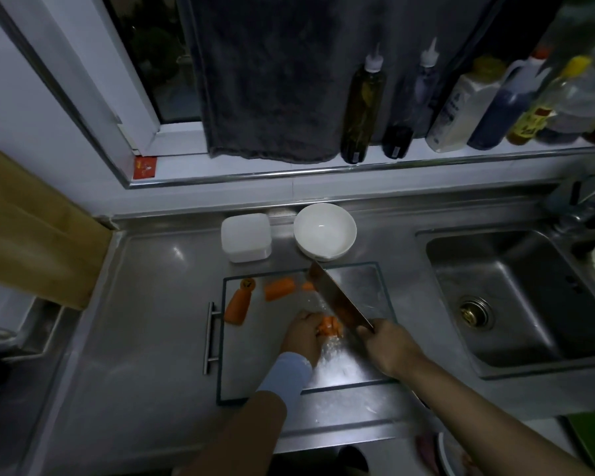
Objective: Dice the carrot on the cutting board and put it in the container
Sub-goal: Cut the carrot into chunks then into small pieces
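A clear glass cutting board (364, 286) lies on the steel counter. My left hand (301, 334) holds a carrot piece (330, 327) down near the board's middle. My right hand (383, 345) grips the handle of a cleaver (337, 298), whose blade slants up and left just right of that piece. Other carrot chunks lie on the board: a long one (237, 304) with a small end piece (248, 283) at the left, another (279, 289) further back, and a small bit (308, 286) by the blade. A white square container (245, 242) and a white bowl (324, 231) stand behind the board.
A steel sink (516, 297) lies to the right with a tap (584, 214) above it. Several bottles (363, 108) stand on the window ledge beside a hanging dark towel (272, 80). A metal handle (210, 338) runs along the board's left side.
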Motion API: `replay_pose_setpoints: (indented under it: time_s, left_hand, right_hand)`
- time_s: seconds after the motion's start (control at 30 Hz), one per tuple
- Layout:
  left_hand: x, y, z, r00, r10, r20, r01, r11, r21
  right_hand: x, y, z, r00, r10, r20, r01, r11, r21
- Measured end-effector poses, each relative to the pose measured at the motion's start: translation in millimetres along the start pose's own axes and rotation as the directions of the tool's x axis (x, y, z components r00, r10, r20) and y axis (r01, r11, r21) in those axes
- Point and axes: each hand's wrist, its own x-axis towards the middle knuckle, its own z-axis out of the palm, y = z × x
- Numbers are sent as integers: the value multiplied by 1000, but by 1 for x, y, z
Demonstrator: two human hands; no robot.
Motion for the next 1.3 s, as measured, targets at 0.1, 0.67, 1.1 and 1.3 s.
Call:
replay_pose_setpoints:
  time_s: [0.1, 0.67, 1.1, 1.3]
  left_hand:
    - [9, 30, 10, 998, 25, 51, -23, 999, -46]
    - [72, 21, -17, 989, 90, 121, -131, 911, 392]
    - [-31, -35, -39, 1000, -16, -3, 16, 996, 85]
    - [-50, -44, -37, 998, 20, -65, -17, 999, 39]
  right_hand:
    - [6, 8, -9, 1000, 0, -29, 0, 1000, 4]
    - [24, 22, -28, 997, -52, -50, 57, 994, 93]
    - [1, -11, 15, 969, -228, 94, 237, 966, -104]
    - [-7, -16, 42, 984, -136, 115, 152, 978, -142]
